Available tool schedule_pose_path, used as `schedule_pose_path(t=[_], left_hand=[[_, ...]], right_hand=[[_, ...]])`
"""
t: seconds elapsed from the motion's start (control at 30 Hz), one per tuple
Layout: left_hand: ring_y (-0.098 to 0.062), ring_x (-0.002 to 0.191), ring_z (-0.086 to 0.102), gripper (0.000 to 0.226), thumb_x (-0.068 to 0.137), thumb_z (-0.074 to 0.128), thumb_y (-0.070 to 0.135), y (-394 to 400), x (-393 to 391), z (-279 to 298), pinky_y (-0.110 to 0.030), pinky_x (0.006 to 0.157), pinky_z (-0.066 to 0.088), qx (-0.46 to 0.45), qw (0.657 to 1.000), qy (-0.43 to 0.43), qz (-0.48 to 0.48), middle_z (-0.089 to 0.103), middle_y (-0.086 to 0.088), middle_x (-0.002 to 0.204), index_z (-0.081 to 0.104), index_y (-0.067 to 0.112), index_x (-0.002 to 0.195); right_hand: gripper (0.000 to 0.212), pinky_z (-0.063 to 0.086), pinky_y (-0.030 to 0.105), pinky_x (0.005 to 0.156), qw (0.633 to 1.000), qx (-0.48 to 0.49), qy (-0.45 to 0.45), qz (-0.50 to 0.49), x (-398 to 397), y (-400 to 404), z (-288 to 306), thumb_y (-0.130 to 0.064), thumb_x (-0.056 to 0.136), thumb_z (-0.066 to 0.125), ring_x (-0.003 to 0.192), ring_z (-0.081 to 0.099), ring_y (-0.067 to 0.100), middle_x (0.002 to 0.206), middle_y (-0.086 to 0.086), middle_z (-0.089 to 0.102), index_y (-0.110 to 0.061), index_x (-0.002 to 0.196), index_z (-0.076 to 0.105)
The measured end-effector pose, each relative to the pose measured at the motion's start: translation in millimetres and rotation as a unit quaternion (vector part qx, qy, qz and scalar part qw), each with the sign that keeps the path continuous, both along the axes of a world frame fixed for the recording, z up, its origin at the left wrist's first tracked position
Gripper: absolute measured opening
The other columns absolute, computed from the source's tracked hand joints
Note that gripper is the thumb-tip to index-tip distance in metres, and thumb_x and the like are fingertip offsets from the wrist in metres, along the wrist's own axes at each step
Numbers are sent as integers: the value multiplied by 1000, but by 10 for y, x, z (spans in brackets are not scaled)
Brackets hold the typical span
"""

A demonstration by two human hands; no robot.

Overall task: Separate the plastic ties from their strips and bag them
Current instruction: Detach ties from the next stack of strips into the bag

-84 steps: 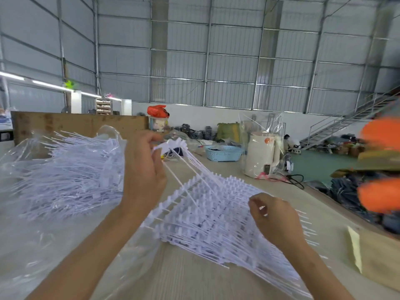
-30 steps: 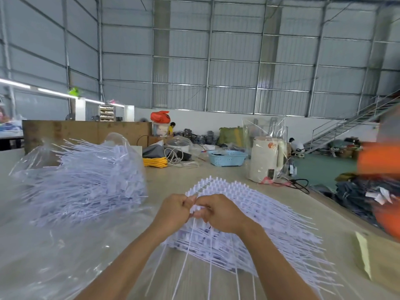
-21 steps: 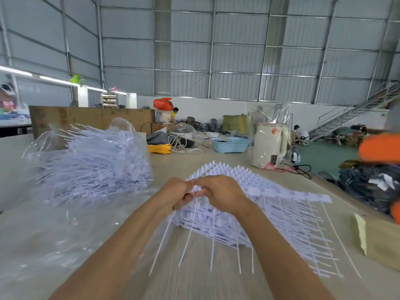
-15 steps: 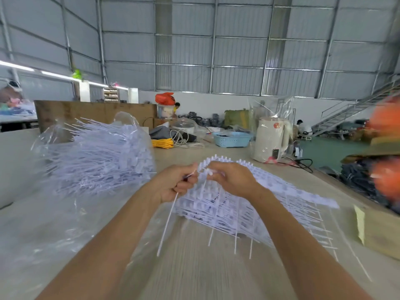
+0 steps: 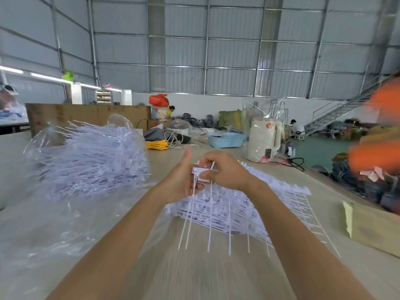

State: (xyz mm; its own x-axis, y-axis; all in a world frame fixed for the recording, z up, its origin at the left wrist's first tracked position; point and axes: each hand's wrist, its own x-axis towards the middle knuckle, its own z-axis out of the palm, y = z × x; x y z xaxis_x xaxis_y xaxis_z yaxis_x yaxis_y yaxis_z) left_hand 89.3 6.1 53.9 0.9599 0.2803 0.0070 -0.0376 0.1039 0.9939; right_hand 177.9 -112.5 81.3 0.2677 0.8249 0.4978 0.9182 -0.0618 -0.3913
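Note:
A strip of white plastic ties (image 5: 202, 173) is held up in front of me, its long tails hanging down toward the table. My left hand (image 5: 180, 180) grips a few loose ties with its fingers, thumb pointing up. My right hand (image 5: 225, 169) pinches the head end of the strip. Below my hands lies a pile of tie strips (image 5: 238, 204) on the table. To the left, a clear plastic bag (image 5: 86, 156) holds a big heap of separated white ties.
A wooden table (image 5: 194, 273) carries everything. At the back stand a white kettle (image 5: 263, 139), a blue basket (image 5: 226, 140), yellow cord (image 5: 157, 145) and a board (image 5: 86, 115). A cardboard box (image 5: 372, 226) sits at right. An orange blurred shape (image 5: 378, 152) is at far right.
Both hands have lifted higher off the pile with the strip. My left thumb now sticks up, and more tie tails hang from my hands.

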Motion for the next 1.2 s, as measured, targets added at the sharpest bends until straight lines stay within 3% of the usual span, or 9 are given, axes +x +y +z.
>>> schedule_pose_path(t=[0.13,0.23,0.4,0.6,0.7,0.9,1.0,1.1,1.2], left_hand=[[-8,53,46,31,95,48,40,19,17,-40,-17,50,36,158,985,-42,57,64,0,69,63,15,84],[-9,51,43,20,98,50,19,61,65,-117,-21,52,35,176,970,-106,131,56,4,56,55,16,78],[-6,41,41,23,98,50,19,68,101,-150,-17,44,32,235,956,-111,135,46,7,47,52,19,75],[-4,42,47,30,93,59,30,18,156,-207,-18,47,42,306,917,-111,232,50,10,44,58,20,64],[-8,45,51,38,92,59,32,18,153,-206,-26,58,44,316,903,-103,272,54,5,44,62,11,61],[-9,31,28,41,94,56,25,19,80,-86,-15,35,22,176,966,-22,189,41,3,37,46,12,55],[-4,28,23,42,91,54,15,142,-106,58,-13,28,17,1,998,-33,50,35,6,37,49,16,49],[0,27,20,40,87,55,24,348,-320,259,-12,26,16,-122,982,-146,-15,35,8,36,52,20,48],[-1,29,26,35,92,50,37,428,-328,273,-12,27,20,-65,984,-129,104,42,5,45,50,14,65]], right_hand=[[24,36,10,64,997,70,-6,-16,105,46,-135,-16,79,72,80,43,5,90,-4,47,-14,97,58],[39,41,16,76,999,42,14,-32,186,38,-205,-29,81,71,91,50,5,101,-4,54,-16,115,56],[25,38,28,63,997,-49,44,-31,279,3,-241,-30,89,62,66,51,14,73,4,58,-11,72,58],[19,42,18,62,997,-64,50,13,238,5,-267,-23,93,56,61,55,6,67,-5,61,-8,95,68],[18,48,33,72,999,-41,26,19,215,48,-276,-19,91,59,66,55,14,75,6,64,-9,103,69],[20,44,32,70,994,-26,-104,-36,180,62,-260,-25,90,60,91,59,23,99,2,69,-23,110,66],[10,35,28,60,985,-10,-161,-55,206,36,-183,-24,92,58,84,57,25,82,-1,63,-15,92,62],[20,35,23,59,996,15,-75,-44,296,-162,-9,-26,92,57,69,52,12,73,-5,57,-11,79,55],[18,34,10,55,998,58,38,1,243,-383,211,-31,88,61,56,47,-6,63,-23,57,-34,70,60]])
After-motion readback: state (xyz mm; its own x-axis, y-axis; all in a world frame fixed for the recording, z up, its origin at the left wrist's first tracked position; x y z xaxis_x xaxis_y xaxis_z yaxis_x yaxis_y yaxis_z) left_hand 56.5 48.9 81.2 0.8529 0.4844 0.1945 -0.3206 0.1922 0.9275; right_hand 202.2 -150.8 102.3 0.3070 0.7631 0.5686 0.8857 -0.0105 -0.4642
